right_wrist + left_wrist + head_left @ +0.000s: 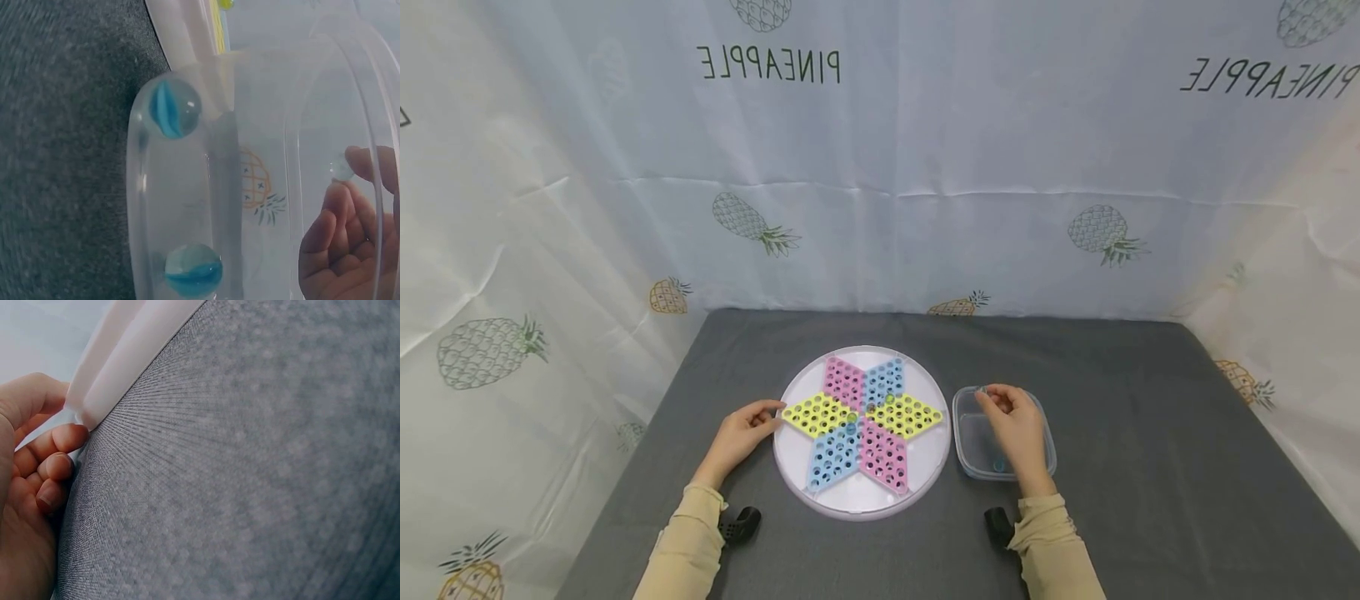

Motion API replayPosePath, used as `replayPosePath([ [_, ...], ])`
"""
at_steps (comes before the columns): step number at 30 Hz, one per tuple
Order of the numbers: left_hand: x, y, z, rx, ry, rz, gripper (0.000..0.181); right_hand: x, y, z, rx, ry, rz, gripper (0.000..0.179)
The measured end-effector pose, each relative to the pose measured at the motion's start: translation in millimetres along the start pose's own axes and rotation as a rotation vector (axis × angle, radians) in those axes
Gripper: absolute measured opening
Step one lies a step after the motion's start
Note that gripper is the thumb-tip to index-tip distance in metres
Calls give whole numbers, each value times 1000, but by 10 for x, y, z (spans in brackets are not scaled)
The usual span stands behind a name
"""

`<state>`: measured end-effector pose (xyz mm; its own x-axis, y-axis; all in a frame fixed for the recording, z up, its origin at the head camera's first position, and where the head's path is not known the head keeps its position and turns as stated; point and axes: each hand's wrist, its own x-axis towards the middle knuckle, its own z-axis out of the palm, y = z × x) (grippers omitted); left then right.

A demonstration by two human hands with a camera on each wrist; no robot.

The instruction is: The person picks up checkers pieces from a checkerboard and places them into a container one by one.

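Observation:
My left hand (741,435) pinches the left rim of a round white Chinese checkers board (865,505) between thumb and fingers; the left wrist view shows this rim (106,381) up close. Pink, yellow and blue perforated points form the board's star, with several marbles (852,428) near its centre. Over a clear plastic container (967,454), my right hand (1021,433) pinches a glassy marble (341,167) between thumb and fingertips. Inside the container lie two marbles with blue swirls, one near a corner (175,109) and another (194,270) further along the wall.
A dark grey cloth (1150,467) covers the table. The container stands just right of the board. White curtains (880,242) with a pineapple print hang behind and at the sides. Black wrist straps (741,527) show near both sleeves.

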<state>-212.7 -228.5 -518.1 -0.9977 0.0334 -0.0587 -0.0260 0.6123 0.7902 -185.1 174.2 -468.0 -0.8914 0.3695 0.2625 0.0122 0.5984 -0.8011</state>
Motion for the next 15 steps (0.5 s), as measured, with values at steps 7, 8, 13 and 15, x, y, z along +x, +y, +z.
replayPosePath([
  [7, 1, 9, -7, 11, -4, 2, 26, 19, 20, -5, -46, -43, 9, 25],
  [8, 3, 8, -6, 12, -3, 0, 26, 20, 24, -6, -48, -51, 9, 25],
  [13, 9, -2, 3, 17, -2, -7, 26, 27, 56, 3, -84, -119, 12, 25],
  [15, 11, -3, 4, 14, -3, -7, 26, 28, 60, 5, -96, -151, 17, 25],
])
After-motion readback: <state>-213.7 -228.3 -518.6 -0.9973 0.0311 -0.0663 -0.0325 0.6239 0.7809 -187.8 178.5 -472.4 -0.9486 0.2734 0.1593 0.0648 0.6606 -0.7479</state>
